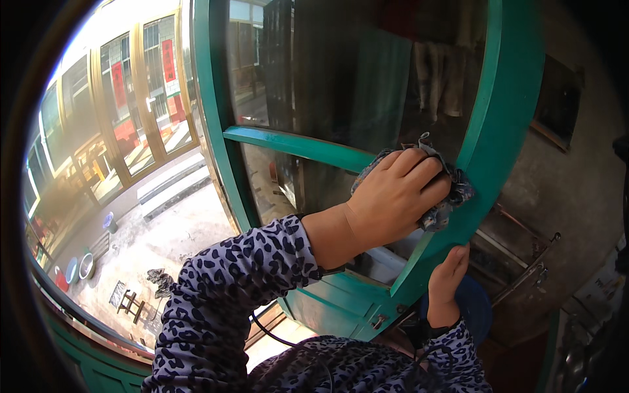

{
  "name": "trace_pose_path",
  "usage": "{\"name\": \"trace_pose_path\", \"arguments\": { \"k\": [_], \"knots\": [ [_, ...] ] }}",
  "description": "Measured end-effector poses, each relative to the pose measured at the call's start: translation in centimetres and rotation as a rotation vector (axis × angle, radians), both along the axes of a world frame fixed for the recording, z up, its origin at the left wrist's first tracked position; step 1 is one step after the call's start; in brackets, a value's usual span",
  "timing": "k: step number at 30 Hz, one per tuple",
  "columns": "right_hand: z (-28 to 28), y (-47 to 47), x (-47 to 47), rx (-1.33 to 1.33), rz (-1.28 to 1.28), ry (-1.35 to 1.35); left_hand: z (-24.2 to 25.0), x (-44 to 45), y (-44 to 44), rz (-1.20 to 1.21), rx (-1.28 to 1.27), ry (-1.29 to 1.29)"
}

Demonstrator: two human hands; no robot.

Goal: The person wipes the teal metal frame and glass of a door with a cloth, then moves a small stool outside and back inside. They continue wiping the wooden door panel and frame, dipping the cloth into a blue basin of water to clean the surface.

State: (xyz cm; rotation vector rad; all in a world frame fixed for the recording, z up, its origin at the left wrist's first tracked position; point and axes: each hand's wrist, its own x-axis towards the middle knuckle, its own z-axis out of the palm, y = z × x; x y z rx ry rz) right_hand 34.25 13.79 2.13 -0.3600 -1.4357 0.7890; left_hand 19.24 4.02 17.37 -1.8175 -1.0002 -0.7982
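My left hand (400, 191) reaches across and presses a crumpled, dark patterned cloth (435, 218) against a green door (501, 127). The cloth lies where the middle crossbar (300, 151) meets the right stile, partly over the lower glass. Lower down, my right hand (446, 285) holds the outer edge of that stile, thumb uppermost; its other fingers are hidden behind the door. Reflections and hanging cloths show in the upper glass pane (339, 73). Near the bottom of the door is a small metal latch (379, 322).
Sunlit courtyard ground (196, 226) lies left, with a small stool (131, 305), basins (87, 266) and a stone step (172, 186). Beyond are gold-framed glass doors (140, 98). At right, a metal rack (528, 270) stands by the wall, with a blue bucket (474, 307) beneath my right hand.
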Motion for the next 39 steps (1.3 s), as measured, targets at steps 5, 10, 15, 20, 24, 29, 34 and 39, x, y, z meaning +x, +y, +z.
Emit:
{"name": "trace_pose_path", "arguments": {
  "k": [5, 10, 15, 20, 24, 29, 34, 39],
  "knots": [
    [-0.4, 0.4, -0.1, 0.046, -0.020, 0.016, 0.6, -0.2, -0.3, 0.088, -0.046, -0.024],
    [-0.7, 0.6, 0.5, 0.000, 0.043, -0.038, 0.9, -3.0, -1.3, 0.092, -0.072, -0.120],
    [-1.0, 0.6, 0.5, -0.006, -0.014, -0.056, -0.1, -8.8, -2.9, 0.163, 0.026, -0.152],
    [-1.1, 0.7, 0.4, -0.006, -0.064, -0.080, -0.9, -16.5, -5.5, 0.429, 0.136, -0.251],
    [-0.7, 0.3, 0.6, -0.005, -0.056, -0.080, -0.3, -22.0, -8.4, 0.625, 0.119, -0.397],
    [0.4, -0.4, 0.2, 0.002, -0.065, -0.080, -0.5, -20.6, -8.0, 0.663, 0.113, -0.456],
    [1.0, -0.6, -0.4, 0.067, -0.081, 0.016, -0.4, -13.0, -4.9, 0.441, 0.085, -0.314],
    [0.6, -0.5, -0.1, 0.070, -0.070, 0.011, -0.7, -4.7, -1.9, 0.225, 0.002, -0.218]
  ]
}}
